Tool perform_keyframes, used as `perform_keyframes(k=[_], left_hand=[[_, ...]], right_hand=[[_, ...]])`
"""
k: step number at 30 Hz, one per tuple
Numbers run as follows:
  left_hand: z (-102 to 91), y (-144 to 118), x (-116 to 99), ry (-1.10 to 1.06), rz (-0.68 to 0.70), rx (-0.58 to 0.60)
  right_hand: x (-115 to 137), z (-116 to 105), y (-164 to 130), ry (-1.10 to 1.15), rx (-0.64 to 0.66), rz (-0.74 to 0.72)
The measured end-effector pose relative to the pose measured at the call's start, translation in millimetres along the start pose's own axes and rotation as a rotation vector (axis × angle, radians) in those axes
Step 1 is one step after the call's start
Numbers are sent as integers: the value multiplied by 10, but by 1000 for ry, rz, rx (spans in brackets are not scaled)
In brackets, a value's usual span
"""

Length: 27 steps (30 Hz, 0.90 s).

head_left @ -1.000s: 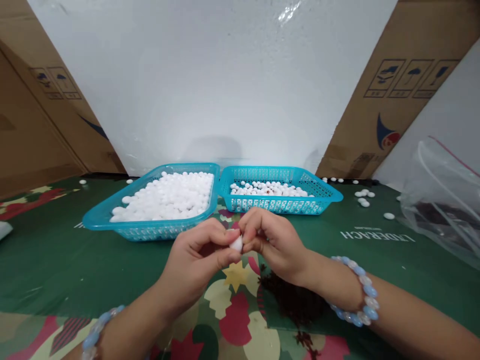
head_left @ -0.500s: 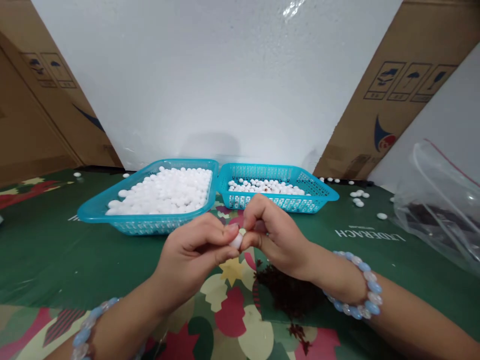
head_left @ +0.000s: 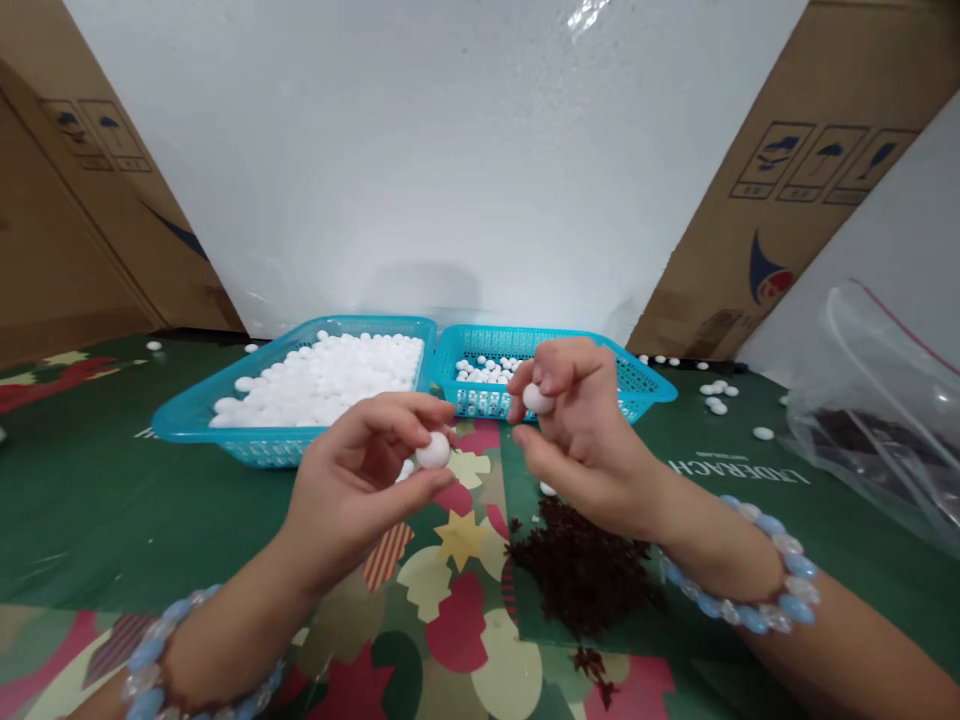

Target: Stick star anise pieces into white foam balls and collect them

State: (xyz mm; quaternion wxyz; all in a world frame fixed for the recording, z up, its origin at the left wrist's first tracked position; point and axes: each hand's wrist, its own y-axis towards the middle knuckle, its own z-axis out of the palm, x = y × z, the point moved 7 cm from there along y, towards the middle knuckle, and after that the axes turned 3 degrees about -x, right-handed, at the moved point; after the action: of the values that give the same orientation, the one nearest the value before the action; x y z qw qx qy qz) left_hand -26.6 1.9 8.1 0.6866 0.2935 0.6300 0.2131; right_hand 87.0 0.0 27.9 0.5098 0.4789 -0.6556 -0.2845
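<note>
My left hand [head_left: 352, 465] holds a small white ball [head_left: 433, 450] between thumb and fingertips. Another white ball [head_left: 406, 470] shows just behind that hand; whether it lies on the table or against the palm, I cannot tell. With curled fingers, my right hand [head_left: 592, 440] grips a second white ball [head_left: 537, 399], its thumb apart below. Under my right hand lies a heap of dark red-brown star-shaped bits [head_left: 585, 580], with a white ball [head_left: 548, 490] at its upper edge. A blue basket [head_left: 187, 420] heaped with white balls [head_left: 337, 380] stands behind my left hand.
A second blue basket [head_left: 652, 385] with fewer white balls stands behind my right hand, partly hidden by it. Loose balls [head_left: 718, 388] lie at the back right. A clear bag [head_left: 862, 370] of dark bits is at far right. Cardboard [head_left: 720, 250] and a white panel [head_left: 450, 180] close off the back.
My hands were together at one white ball; now they are apart, each with a ball. My right hand has moved up and right, uncovering more of the dark heap.
</note>
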Motion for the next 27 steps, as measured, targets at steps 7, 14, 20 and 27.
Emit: perform_keyframes(k=[7,14,20,27], left_hand=[[-25,14,251,-233,-294,-187],[-23,-62,218,-565,-511,-441],[-238,35,59,-423,-416,-665],[-618,315,-229,-358,-151,-661]], right_hand=[[46,147,-18,156,85,16],[199,286,107,-233,-42,-300],[268,582,326,-483,56,-522],[166,49,327,-245,-197,-287]])
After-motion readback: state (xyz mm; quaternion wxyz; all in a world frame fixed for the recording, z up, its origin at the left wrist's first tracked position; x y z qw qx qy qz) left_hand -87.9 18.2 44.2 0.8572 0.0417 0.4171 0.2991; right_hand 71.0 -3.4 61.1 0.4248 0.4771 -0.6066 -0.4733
